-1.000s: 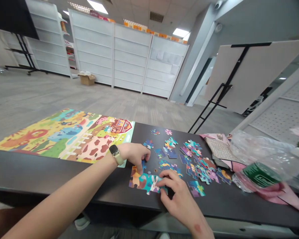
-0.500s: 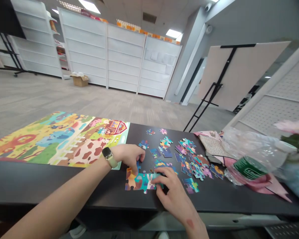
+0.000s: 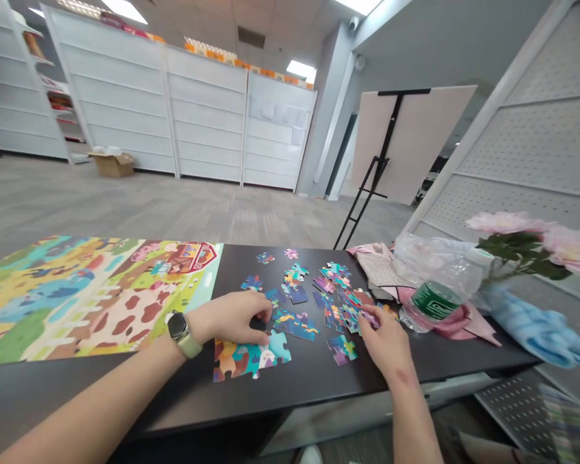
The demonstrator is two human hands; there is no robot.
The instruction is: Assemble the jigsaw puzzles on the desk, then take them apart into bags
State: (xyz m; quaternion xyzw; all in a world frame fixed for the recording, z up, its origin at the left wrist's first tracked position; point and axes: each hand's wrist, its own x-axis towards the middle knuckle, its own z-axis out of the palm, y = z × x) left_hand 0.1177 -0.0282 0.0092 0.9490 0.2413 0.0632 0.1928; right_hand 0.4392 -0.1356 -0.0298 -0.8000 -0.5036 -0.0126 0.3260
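On the black table (image 3: pixel 299 377), my left hand (image 3: pixel 232 316), a watch (image 3: pixel 180 330) on its wrist, lies with curled fingers pressed on the top edge of a joined puzzle section (image 3: pixel 251 357) showing a rabbit. My right hand (image 3: pixel 386 338) reaches to the right into a pile of loose colourful puzzle pieces (image 3: pixel 341 299). Its fingertips pinch at a piece on the pile's near edge. One loose piece (image 3: pixel 342 348) lies just left of that hand. A small joined cluster (image 3: pixel 294 322) sits between the two hands.
Two finished picture puzzles (image 3: pixel 91 293) cover the table's left half. At the right stand a plastic bottle with a green label (image 3: pixel 432 299), crumpled plastic, a pink cloth (image 3: pixel 457 322), a blue cloth (image 3: pixel 536 328) and pink flowers (image 3: pixel 512 225). An easel board (image 3: pixel 406 142) stands behind.
My right hand left the joined section and moved right to the loose pile. The left hand stays on the section. The view swung to the right.
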